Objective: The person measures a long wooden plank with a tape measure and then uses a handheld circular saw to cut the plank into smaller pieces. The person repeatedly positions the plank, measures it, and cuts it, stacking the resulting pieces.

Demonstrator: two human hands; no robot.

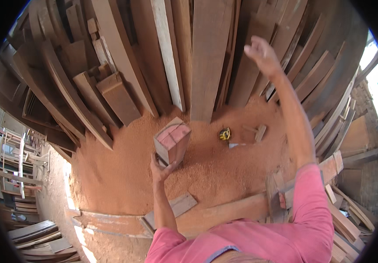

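My left hand point(161, 170) is closed around the lower end of a thick wooden beam point(179, 151), which points up toward me. Its cut end is pinkish, with dark lines across it. My right hand point(264, 58) is raised at the upper right in front of the leaning planks. Its fingers are loosely bent and apart, and nothing shows in them. On the sawdust right of the beam lies a yellow and black tape measure point(225, 133). Beside it are a small wooden T-shaped tool point(260, 133) and a pale flat piece point(236, 145).
Long boards point(211, 61) lean in a row along the far side, with a shorter block point(118, 98) among them at left. Sawdust point(110, 175) covers the ground. A low timber point(224, 210) crosses close to my body, and a loose board point(180, 204) rests against it.
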